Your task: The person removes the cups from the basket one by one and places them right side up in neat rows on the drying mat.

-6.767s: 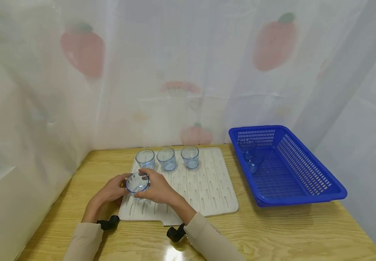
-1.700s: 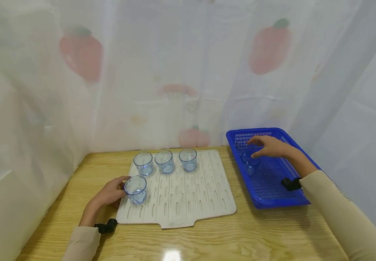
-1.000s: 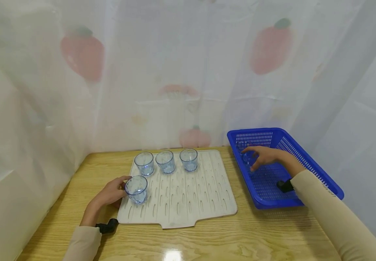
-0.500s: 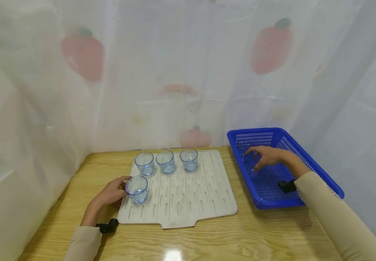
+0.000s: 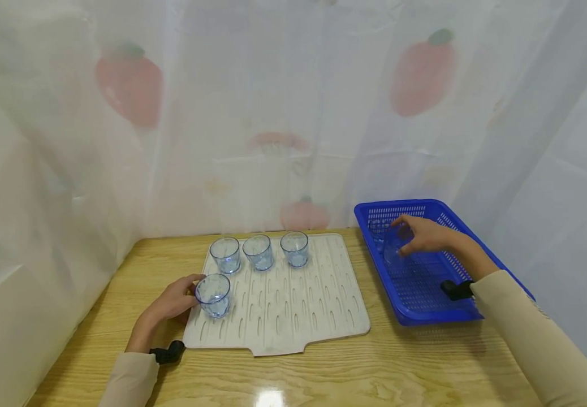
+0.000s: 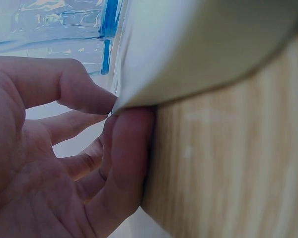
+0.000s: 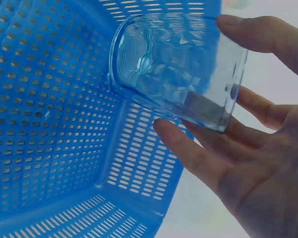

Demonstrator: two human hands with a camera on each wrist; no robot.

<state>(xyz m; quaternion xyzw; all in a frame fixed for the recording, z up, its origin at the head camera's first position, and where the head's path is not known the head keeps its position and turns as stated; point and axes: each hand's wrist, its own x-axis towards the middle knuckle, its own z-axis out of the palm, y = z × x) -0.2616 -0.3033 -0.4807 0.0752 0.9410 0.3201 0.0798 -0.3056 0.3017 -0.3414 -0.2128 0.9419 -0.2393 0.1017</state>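
Note:
My left hand [image 5: 173, 299] is at the left edge of the white ribbed draining mat [image 5: 293, 325]. In the left wrist view, its thumb and fingers pinch the edge of that mat [image 6: 188, 54]. Just right of this hand, a clear blue-tinted glass [image 5: 215, 301] stands on the mat. My right hand [image 5: 426, 236] is over the blue plastic basket [image 5: 405, 314] and holds another such glass [image 7: 169, 64]. In the right wrist view, the thumb lies on one side of the glass and the fingers on the other.
Three more glasses stand in a row at the mat's back: left [image 5: 225, 257], middle [image 5: 259, 254] and right [image 5: 295, 251]. More glassware [image 5: 378, 240] shows faintly at the basket's left side. The wooden table [image 5: 334, 373] is bounded by a hanging printed sheet [image 5: 273, 186].
My right hand went from a glass on the mat to the basket, took hold of another glass and lifted it slightly. My left hand stays at the mat's left edge.

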